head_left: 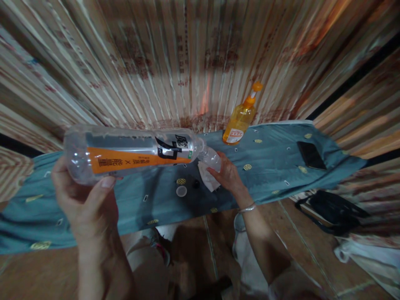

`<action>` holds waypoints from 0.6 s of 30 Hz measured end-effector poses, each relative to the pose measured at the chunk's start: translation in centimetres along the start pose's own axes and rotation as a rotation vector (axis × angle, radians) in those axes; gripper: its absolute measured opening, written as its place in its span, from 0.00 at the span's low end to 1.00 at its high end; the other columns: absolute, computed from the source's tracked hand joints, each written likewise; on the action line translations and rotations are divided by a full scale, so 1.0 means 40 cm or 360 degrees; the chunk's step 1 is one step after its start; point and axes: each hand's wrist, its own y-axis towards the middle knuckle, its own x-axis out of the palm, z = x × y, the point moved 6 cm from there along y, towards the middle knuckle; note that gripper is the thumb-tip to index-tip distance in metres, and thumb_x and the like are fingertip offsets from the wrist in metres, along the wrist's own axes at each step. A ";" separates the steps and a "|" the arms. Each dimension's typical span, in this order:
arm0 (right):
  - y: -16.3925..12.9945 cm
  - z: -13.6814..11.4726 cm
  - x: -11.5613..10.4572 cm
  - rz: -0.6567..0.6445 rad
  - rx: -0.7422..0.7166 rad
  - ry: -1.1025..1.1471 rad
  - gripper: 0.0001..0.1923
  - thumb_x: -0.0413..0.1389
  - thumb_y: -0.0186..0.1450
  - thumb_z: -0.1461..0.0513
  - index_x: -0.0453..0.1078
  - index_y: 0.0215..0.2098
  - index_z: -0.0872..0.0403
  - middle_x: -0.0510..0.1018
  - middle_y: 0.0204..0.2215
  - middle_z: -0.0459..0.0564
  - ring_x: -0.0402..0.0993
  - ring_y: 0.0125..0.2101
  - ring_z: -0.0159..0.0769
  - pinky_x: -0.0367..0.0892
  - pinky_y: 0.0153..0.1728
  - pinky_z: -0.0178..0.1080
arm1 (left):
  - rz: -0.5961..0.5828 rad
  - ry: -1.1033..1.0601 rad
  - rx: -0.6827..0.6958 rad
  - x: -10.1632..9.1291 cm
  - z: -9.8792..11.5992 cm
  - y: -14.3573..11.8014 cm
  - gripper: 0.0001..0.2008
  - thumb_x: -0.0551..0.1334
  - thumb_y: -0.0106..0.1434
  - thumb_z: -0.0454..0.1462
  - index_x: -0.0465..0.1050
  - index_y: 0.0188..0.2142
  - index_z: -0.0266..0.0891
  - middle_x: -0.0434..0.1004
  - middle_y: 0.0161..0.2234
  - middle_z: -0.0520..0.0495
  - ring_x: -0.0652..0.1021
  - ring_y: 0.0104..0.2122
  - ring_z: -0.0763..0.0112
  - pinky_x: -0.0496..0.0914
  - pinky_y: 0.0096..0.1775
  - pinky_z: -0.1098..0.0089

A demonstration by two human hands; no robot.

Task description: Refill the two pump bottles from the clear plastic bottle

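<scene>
Left hand [84, 200] grips base of clear bottle [131, 152], held level; right hand [226, 173] closed on small clear cup [211, 157] at bottle mouth, white cloth [208, 177] beneath; orange bottle [240, 118] beyond right hand.

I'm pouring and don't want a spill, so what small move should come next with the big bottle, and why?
Probably tip the big bottle a little more, slowly. The left hand holds it nearly level, its mouth at the small cup in the right hand, and it looks almost empty.
</scene>
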 end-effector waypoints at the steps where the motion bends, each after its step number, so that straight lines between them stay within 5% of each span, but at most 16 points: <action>1: 0.000 0.000 0.000 0.0004 -0.0001 -0.0002 0.30 0.63 0.64 0.57 0.63 0.62 0.55 0.79 0.54 0.63 0.79 0.54 0.55 0.76 0.54 0.57 | -0.0003 0.0002 -0.0001 0.001 0.002 -0.001 0.34 0.77 0.37 0.51 0.78 0.46 0.52 0.75 0.40 0.50 0.76 0.36 0.60 0.77 0.37 0.52; 18: -0.002 0.005 0.006 0.0013 0.0014 -0.0034 0.31 0.65 0.64 0.57 0.63 0.61 0.55 0.80 0.54 0.64 0.80 0.53 0.55 0.76 0.54 0.56 | 0.0012 -0.0036 -0.0030 -0.001 0.003 -0.002 0.34 0.78 0.36 0.48 0.77 0.46 0.50 0.74 0.40 0.49 0.73 0.32 0.67 0.73 0.29 0.66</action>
